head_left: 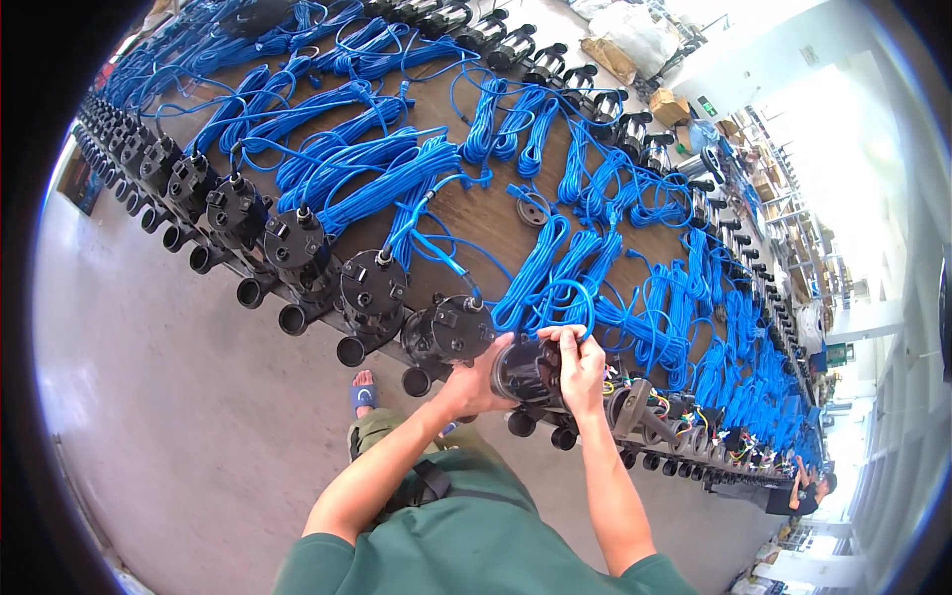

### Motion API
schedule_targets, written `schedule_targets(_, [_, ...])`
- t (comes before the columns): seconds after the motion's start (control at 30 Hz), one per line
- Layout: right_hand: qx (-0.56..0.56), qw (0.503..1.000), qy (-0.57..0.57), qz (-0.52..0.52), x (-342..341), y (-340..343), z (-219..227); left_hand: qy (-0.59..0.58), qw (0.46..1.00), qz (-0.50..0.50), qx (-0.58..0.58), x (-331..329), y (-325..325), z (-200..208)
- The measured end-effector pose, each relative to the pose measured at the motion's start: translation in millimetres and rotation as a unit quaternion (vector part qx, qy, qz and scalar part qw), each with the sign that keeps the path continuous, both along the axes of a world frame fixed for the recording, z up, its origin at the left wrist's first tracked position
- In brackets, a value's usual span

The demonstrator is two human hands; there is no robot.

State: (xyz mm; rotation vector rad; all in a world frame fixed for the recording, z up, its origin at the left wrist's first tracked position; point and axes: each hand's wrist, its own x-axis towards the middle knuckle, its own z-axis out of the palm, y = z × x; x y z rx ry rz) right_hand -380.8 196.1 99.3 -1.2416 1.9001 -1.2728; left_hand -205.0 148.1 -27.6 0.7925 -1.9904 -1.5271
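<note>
Both hands are on a black cylindrical pump (529,373) at the table's near edge, its top tilted away from me. My left hand (476,385) wraps its left side, the fingers partly hidden behind the body. Closed against the right upper side is my right hand (582,369), thumb raised beside a looped blue cable (587,295) that curves up from the pump. Whether those fingers also pinch the cable, I cannot tell. Just left stands another black pump (451,329) with round fittings on its lid and a blue cable attached.
Several more black pumps (296,238) line the near edge, their outlet pipes jutting over the floor. Coiled blue cables (372,174) cover much of the brown tabletop (436,99). To the right are open housings with coloured wires (694,412). Another person (801,493) stands far right.
</note>
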Motion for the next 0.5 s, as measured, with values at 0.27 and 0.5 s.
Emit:
schedule_targets(0.27, [-0.003,0.991,0.134,0.021,23.7,6.6,6.1,0.032,0.991,0.128,-0.032,-16.2,30.9,5.4])
schedule_targets(0.5, [0.001,0.986,0.162,0.028,23.0,-0.2,10.3,0.057,0.995,0.074,0.015,-12.4,26.2,24.8])
